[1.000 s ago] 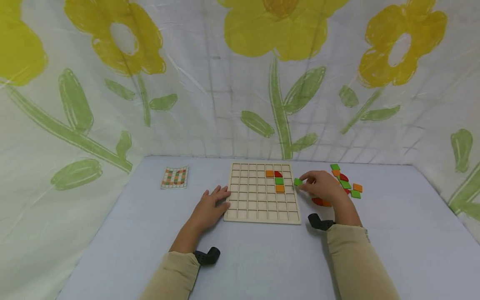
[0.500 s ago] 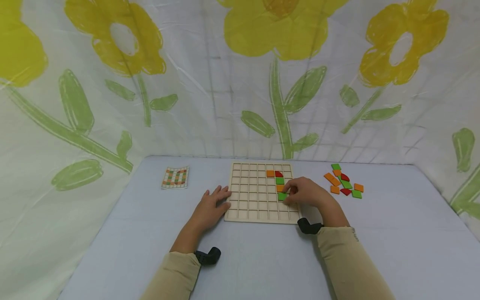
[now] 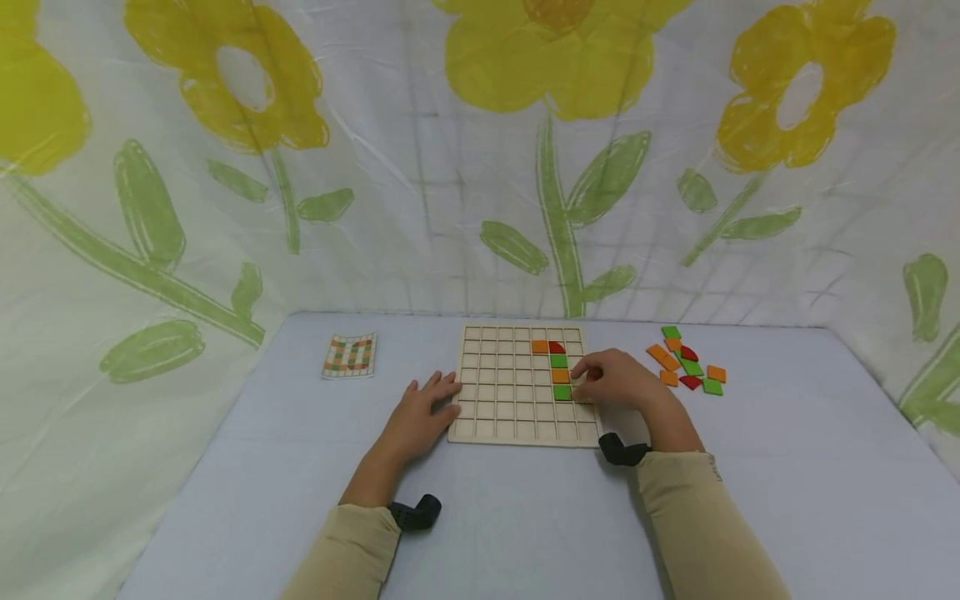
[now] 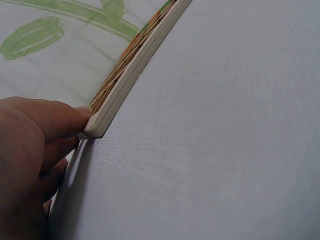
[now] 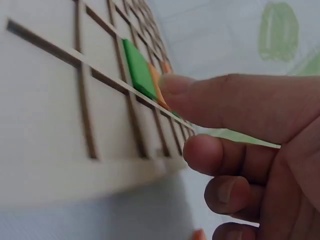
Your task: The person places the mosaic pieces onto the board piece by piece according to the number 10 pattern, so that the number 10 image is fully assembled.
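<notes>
In the head view a wooden grid board lies on the table. My left hand rests at its left edge, the thumb touching the board's corner in the left wrist view. Over the right side of the board, my right hand holds nothing, thumb and index finger apart. Just left of its fingertips a green square tile sits flat in a cell. Above that tile run an orange tile, another green tile and a red rounded piece, with an orange tile beside the red one.
Loose orange tiles, green tiles and red pieces lie scattered right of the board. A small pattern card with a coloured grid lies to the left. A flower-printed sheet hangs behind the table.
My right hand brought a green tile leftward from beside the board into the cell below the orange tile, let go, and moved slightly right. My left hand stays put.
</notes>
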`<state>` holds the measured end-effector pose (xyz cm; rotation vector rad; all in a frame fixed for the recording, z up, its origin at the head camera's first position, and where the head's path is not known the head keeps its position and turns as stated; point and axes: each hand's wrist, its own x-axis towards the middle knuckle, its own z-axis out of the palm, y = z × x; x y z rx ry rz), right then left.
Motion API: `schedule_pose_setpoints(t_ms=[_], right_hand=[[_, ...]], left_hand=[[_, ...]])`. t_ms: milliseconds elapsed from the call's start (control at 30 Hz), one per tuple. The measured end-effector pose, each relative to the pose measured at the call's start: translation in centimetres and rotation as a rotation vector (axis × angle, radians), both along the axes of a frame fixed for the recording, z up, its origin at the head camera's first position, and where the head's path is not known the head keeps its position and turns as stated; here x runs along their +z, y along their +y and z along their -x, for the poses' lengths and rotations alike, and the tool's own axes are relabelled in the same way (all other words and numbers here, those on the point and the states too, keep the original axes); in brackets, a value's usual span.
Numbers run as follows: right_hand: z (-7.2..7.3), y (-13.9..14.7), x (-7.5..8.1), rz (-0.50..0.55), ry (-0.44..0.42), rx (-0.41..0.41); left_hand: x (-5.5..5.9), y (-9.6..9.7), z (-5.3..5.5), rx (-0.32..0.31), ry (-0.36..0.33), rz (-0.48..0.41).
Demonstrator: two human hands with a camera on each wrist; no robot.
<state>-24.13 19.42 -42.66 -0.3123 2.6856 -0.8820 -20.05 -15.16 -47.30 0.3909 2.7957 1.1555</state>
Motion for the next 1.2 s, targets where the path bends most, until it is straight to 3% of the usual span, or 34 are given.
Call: schedule_pose_setpoints(t_ms=[233,333,433,700,967,1200], right_hand=[[-0.3,4.0,1.0,-0.011,-0.019,-0.163],[-0.5,5.3,1.1,-0.035,-0.014,-0.186],[-0.7,6.2,1.2,-0.064,-0.024,-0.183],[-1.0,6.8,1.0,-0.075,-0.151,-0.112],[-0.5,5.3,-0.3,-0.113,-0.096,-0.107],[-0.4,4.1,0.0,-0.077,-0.103,-0.089]], left_hand=[[0.0,0.0,0.0,-0.001,-0.006,0.003],[0.0,0.0,0.0,0.000,-0.003,0.002],[0.0,0.0,-0.1,0.001,0.007,0.001],[0.1,0.1,-0.1,-0.001,0.013,-0.008],[0.1,0.1,-0.1,0.000,0.004,-0.005],[0.2,0.1,-0.1,0.001,-0.005,-0.002]])
